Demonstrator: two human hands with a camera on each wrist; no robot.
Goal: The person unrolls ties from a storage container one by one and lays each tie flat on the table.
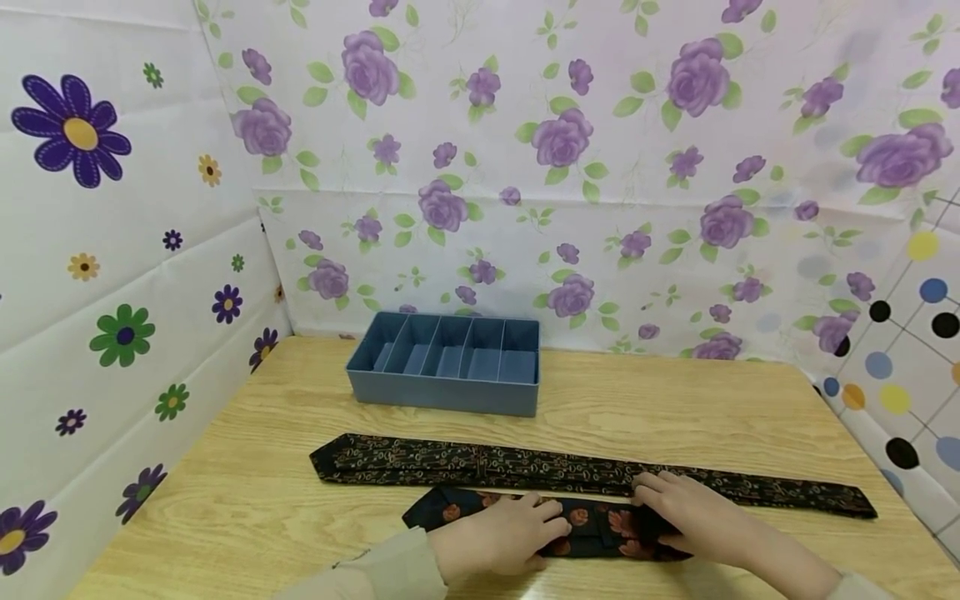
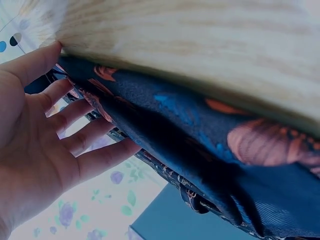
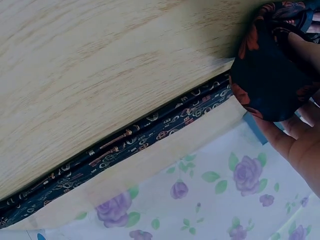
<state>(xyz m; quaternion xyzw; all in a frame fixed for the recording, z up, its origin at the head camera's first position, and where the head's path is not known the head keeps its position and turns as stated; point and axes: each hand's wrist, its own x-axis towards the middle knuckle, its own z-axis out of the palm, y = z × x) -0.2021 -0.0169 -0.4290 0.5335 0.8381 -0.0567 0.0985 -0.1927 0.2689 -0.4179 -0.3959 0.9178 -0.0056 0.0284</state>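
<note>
A dark necktie with orange-red flowers [image 1: 580, 517] lies folded on the table near the front edge. My left hand [image 1: 513, 533] rests over its middle; in the left wrist view the fingers [image 2: 102, 155] are nearly straight, touching along the tie's edge. At the tie's right end, my right hand [image 1: 693, 517] grips the folded fabric. The right wrist view shows the thumb on the inner side of that rounded fold [image 3: 272, 75] and fingers on the outer side. Just behind lies a second necktie [image 1: 540, 467], black with a small gold pattern, stretched out lengthwise.
A blue-grey box [image 1: 442, 393] with several compartments stands toward the back of the wooden table [image 1: 645, 400]. Flowered sheeting [image 1: 517, 242] hangs behind the table. More patterned sheeting borders the left and right sides.
</note>
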